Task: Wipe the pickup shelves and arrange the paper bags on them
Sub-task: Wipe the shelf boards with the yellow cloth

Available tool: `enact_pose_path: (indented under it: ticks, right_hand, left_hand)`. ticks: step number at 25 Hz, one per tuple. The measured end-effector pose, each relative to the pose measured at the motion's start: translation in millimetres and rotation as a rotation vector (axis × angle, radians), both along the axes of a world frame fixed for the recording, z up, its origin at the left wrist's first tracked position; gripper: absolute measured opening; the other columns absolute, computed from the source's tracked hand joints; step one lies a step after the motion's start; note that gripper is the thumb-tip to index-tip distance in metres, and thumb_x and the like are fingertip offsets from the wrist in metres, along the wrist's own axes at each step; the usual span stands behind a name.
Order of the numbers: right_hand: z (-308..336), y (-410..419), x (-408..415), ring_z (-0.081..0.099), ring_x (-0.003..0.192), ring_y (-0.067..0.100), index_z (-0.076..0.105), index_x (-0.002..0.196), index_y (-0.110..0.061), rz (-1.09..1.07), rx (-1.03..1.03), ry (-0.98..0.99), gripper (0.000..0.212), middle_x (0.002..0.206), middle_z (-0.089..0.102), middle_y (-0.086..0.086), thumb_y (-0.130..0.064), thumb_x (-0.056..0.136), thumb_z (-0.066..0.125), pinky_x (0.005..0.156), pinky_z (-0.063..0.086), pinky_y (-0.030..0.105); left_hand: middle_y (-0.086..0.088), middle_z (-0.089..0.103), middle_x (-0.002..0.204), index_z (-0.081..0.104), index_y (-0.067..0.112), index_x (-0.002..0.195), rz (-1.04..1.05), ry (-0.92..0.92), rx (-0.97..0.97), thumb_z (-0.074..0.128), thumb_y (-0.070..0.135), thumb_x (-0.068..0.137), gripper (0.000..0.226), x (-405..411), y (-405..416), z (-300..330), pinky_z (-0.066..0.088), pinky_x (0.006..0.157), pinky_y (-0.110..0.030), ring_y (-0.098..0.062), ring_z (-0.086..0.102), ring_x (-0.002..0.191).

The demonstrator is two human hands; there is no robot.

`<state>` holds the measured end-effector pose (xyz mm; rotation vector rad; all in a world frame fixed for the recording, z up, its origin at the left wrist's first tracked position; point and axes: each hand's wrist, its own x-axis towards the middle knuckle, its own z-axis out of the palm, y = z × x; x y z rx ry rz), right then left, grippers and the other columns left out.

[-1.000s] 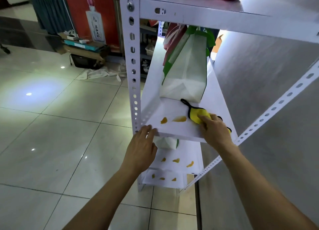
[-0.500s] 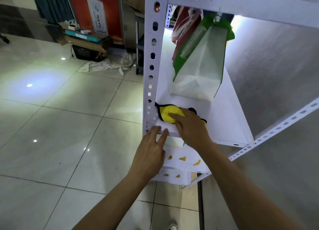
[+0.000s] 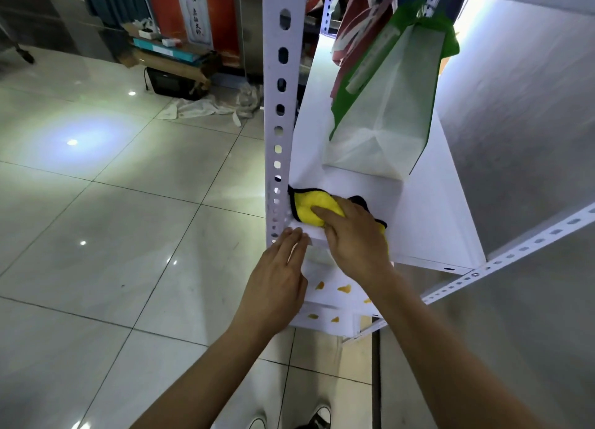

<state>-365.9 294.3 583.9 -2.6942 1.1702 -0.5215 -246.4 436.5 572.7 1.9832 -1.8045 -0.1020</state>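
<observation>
I take the white perforated metal upright post of the shelving rack as my landmark. Just to the right of its lower part, my right hand lies flat on a yellow microfibre cloth with black edging, fingers straight and spread over it, pressing it onto the white flat metal shelf. That grip is wide, laid on the cloth rather than curled round it. The cloth's left end touches the post at the shelf's front left corner.

My left hand sits directly below the post's foot-end of this bay, fingertips resting on the shelf's front lip just beside the cloth; its fingers are straight and together, so that grip is likewise wide and holds nothing.

Further back on the same shelf, to the right of the post, stands a white paper bag with green trim, upright and slightly leaning. Behind it a dark red paper bag with white handles shows, partly hidden (I cannot tell how it rests).

Below the post's right side, two lower white shelves carry small orange-yellow smears, a few on each level.

To the left of the post lies the glossy tiled floor, with a crumpled white cloth well behind. The toes of my dark shoes show at the bottom edge, below the post.
</observation>
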Motion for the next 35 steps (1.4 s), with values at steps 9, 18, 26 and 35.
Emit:
enact_pose_path:
  ticks: [9,18,26,35]
  right_hand:
    - [10.7,-13.0,35.3,0.051,0.124,0.033,0.06,0.139,-0.03,-0.055,0.053,0.044,0.041,0.141,0.055,0.008,-0.022,0.102,0.047,0.101,0.043,0.042]
    - [-4.9,-0.9,-53.4,0.051,0.125,0.035,0.063,0.135,-0.031,-0.411,0.013,-0.023,0.037,0.14,0.057,0.009,-0.027,0.1,0.05,0.102,0.042,0.045]
    - [4.0,3.4,-70.2,0.052,0.119,0.042,0.06,0.139,-0.02,-0.614,-0.012,0.079,0.044,0.135,0.057,0.019,-0.015,0.096,0.051,0.102,0.041,0.047]
    - [17.1,-6.6,50.1,0.049,0.126,0.031,0.056,0.142,-0.03,-0.074,0.07,0.181,0.044,0.145,0.051,0.008,-0.019,0.101,0.045,0.102,0.04,0.039]
  left_hand:
    - [-0.015,0.045,0.152,0.051,0.005,0.142,0.042,0.079,0.027,0.052,-0.004,0.083,0.059,-1.9,3.1,0.0,0.049,0.1,-0.038,-0.034,0.053,0.13]
    - [-0.008,0.061,0.131,0.06,0.009,0.128,0.059,0.054,-0.04,0.054,0.001,0.085,0.044,-1.3,-5.5,1.9,0.049,0.093,-0.039,-0.031,0.059,0.111]
    - [-0.009,0.061,0.137,0.061,0.008,0.129,0.053,0.081,-0.015,0.055,-0.003,0.084,0.046,-1.3,1.4,4.7,0.044,0.104,-0.037,-0.031,0.057,0.126]
    - [-0.016,0.059,0.137,0.063,0.0,0.116,-0.013,0.044,0.034,0.051,-0.013,0.08,0.04,4.4,7.5,13.2,0.046,0.094,-0.037,-0.035,0.058,0.123]
